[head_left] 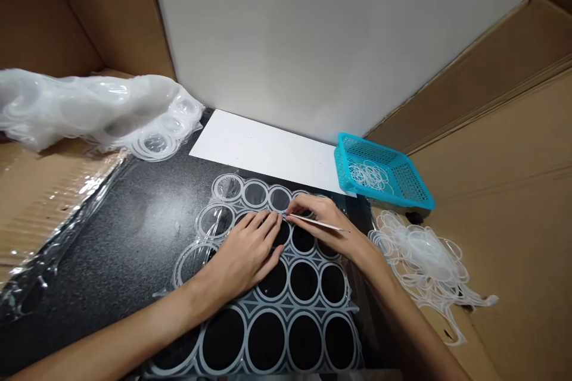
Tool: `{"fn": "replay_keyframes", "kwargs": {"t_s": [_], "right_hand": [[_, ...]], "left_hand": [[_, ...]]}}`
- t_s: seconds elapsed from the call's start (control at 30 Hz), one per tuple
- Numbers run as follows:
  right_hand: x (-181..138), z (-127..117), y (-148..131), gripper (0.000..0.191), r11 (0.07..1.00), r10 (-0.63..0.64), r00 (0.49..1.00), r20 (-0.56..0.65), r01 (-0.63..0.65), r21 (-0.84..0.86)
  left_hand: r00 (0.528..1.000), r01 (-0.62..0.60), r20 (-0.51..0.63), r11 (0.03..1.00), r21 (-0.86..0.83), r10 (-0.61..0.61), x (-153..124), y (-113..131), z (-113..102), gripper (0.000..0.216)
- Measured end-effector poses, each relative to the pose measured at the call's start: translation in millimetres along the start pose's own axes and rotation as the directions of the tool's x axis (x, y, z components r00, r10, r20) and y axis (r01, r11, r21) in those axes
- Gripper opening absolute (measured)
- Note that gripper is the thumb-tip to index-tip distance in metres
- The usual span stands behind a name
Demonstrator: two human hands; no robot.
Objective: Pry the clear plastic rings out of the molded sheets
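A translucent sheet (308, 308) with rows of ring outlines lies on the black work surface below both hands. My left hand (254, 244) rests flat on the sheet near its middle, fingers stretched forward. Just right of those fingertips, my right hand (324, 220) grips a thin white stick-like tool (319, 224). The tool's pointed end is at a ring's edge close to the left fingers; what exactly it touches is too small to make out.
A blue plastic basket (422, 193) holds thin white rings (369, 174). White ring scraps (424, 256) are heaped on cardboard at the right. Bundled plastic sheets (89, 104) lie at the left. A white board strip (263, 146) lies along the back, before a pale wall.
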State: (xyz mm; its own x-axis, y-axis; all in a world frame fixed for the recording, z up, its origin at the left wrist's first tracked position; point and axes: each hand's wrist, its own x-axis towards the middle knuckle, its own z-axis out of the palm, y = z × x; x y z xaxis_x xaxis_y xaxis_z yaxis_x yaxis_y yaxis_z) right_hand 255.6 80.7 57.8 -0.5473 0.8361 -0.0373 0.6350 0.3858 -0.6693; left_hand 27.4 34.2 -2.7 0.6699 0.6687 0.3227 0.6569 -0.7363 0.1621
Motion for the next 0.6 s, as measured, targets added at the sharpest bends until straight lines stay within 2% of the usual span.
{"fn": "replay_keyframes", "kwargs": {"t_s": [0.43,0.6], "right_hand": [[5.4,-1.9,-1.7,0.020,0.997,-0.001,0.999,0.042,0.005,-0.079],[6.2,5.3,-8.2,0.019,0.974,-0.022,0.999,0.039,0.030,-0.223]], "left_hand": [[1.000,-0.007,-0.009,0.999,-0.041,0.007,1.5,-0.8,-1.6,0.051],[1.000,-0.009,-0.015,0.995,-0.095,0.008,5.3,-3.6,-5.7,0.049]]}}
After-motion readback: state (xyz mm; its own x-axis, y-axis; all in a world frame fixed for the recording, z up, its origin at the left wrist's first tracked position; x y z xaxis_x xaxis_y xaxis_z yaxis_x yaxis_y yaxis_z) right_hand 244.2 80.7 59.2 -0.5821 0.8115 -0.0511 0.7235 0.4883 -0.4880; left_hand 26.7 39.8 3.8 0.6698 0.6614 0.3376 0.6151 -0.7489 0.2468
